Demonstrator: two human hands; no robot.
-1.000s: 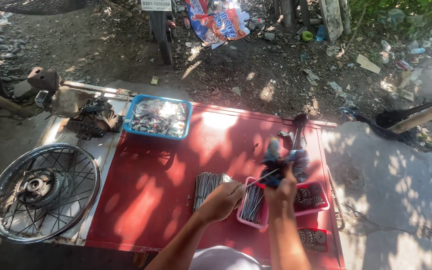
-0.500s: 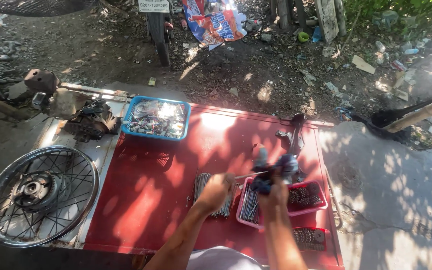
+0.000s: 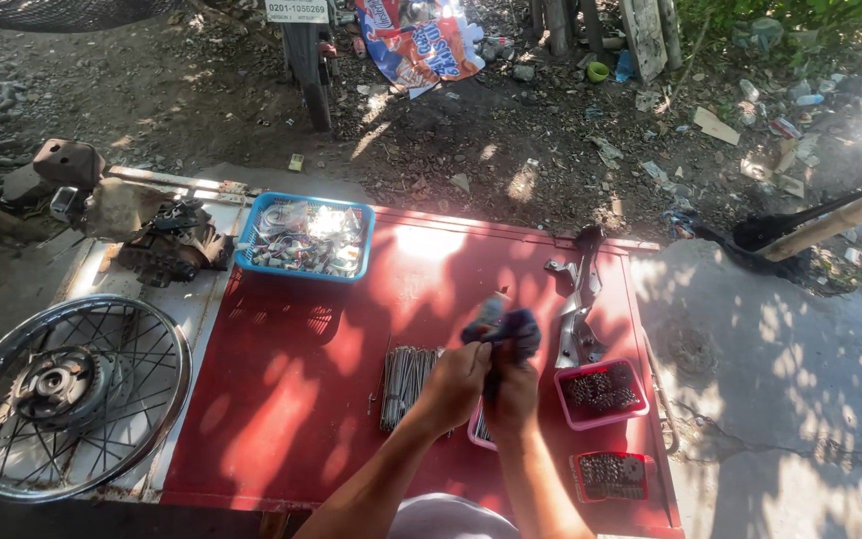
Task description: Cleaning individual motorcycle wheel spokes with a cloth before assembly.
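Both hands were up over the middle of the red board (image 3: 311, 399), pressed close together. My left hand (image 3: 458, 384) was curled shut round the lower end of a dark blue rag (image 3: 507, 331), and my right hand (image 3: 513, 391) sat just beside it, fingers closed on the same bunched cloth. Whether a spoke was wrapped inside the rag I could not tell; the cloth hid whatever was in there. I held it high and off the board, I reckon, so the wiping could run free along the length.

Just left of my wrists lay a bundle of thin metal spokes (image 3: 406, 384), laid side by side and parallel, near enough to pick from without leaning. Under my hands a pink tray (image 3: 478, 433) peeked out, mostly covered. Right of me a second pink tray (image 3: 601, 392) held small dark nipples, and a red tray (image 3: 611, 476) below it held more of the same, sorted apart so nothing mixed.

Further back a blue basket (image 3: 303, 238) of shiny bits sat at the board's far edge, out of the way. The spoked wheel (image 3: 67, 394) lay flat at far left, well apart from my hands.
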